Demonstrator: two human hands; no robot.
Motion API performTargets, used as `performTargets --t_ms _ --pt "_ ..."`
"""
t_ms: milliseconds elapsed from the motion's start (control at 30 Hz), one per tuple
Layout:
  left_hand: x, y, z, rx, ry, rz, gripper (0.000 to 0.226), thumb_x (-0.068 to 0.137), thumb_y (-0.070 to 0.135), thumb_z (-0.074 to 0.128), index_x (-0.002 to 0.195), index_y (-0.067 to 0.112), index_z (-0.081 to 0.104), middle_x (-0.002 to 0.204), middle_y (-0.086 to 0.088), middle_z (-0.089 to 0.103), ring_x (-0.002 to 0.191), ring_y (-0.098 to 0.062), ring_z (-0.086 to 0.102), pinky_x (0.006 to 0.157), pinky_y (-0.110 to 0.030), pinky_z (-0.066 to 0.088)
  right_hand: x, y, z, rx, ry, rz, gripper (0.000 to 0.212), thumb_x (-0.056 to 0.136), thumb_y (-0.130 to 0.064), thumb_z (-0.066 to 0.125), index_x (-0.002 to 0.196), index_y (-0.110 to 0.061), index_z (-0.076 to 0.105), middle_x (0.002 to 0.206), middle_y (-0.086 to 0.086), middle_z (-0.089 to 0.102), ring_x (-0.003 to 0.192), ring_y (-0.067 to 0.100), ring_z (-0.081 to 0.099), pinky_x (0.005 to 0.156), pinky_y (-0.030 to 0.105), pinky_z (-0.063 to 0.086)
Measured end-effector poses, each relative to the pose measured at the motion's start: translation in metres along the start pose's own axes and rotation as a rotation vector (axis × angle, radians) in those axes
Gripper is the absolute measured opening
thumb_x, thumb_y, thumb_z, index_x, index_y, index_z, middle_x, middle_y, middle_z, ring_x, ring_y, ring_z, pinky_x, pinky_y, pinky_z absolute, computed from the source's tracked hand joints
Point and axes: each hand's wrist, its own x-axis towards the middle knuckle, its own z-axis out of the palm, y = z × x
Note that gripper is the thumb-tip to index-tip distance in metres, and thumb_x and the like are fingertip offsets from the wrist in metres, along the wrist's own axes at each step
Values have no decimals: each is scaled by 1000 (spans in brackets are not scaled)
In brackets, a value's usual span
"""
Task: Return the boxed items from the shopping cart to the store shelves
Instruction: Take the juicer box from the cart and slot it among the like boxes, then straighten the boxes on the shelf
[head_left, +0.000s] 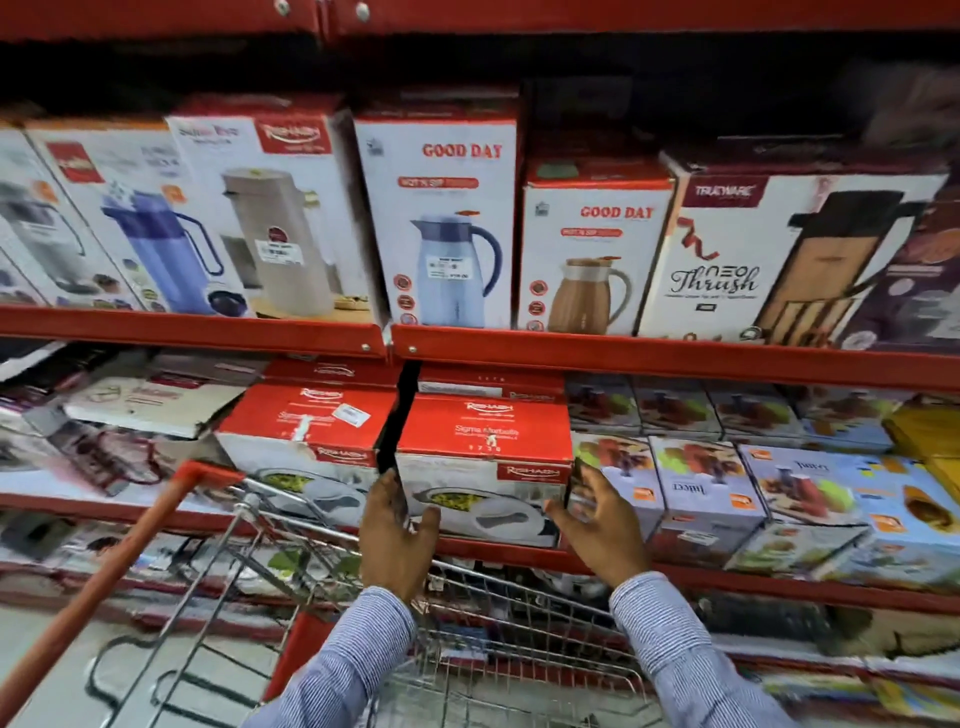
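Near: shopping cart (291, 566) w/ wire basket, below both arms. Left hand (397, 525) and right hand (602, 525) reach forward over it, palms facing inward, approx. same height. Between them sits the red-and-white box (483, 457) on the middle shelf (519, 551), long axis left-right, front edge at the shelf lip. Left hand touches the box's left end. Right hand is spread wide at its right end; contact I cannot tell. Neither hand closes around it. Behind: jug boxes (441, 218) on upper shelf.
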Motion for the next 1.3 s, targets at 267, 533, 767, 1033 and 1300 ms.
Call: performTargets --t_ms 267,533,767,1033,1300 --pt "13 -2 -14 -25 -173 5 78 86 19 70 151 14 27 148 -11 48 119 -29 59 93 -26 43 -2 -3 11 46 43 112 68 81 -26 74 140 -18 43 140 8 56 126 23 54 105 40 47" --pt "16 -5 -21 -1 -127 81 72 83 22 73 145 12 37 136 -11 60 120 -33 60 97 -35 49 -4 -11 13 29 71 148 71 78 -26 75 142 -19 42 139 5 56 125 22 55 104 39 47" --pt "53 61 -61 -207 192 360 39 83 11 70 119 17 56 104 5 64 95 -16 63 83 -31 54 10 -99 1 137 383 -215 44 82 -4 66 124 -15 58 117 0 66 105 16 62 88 23 53" --pt "105 127 -70 -96 92 467 61 79 24 71 135 12 50 123 -6 69 95 -20 70 90 -25 51 61 -172 16 102 309 -205 49 82 -14 67 129 -12 55 125 4 64 104 13 59 74 11 45" --pt "115 128 -62 13 15 352 52 80 31 67 128 14 54 113 -7 73 97 -25 71 92 -34 58 70 -172 20 13 312 -188 51 81 -17 66 131 -12 56 123 4 66 101 14 61 85 24 46"
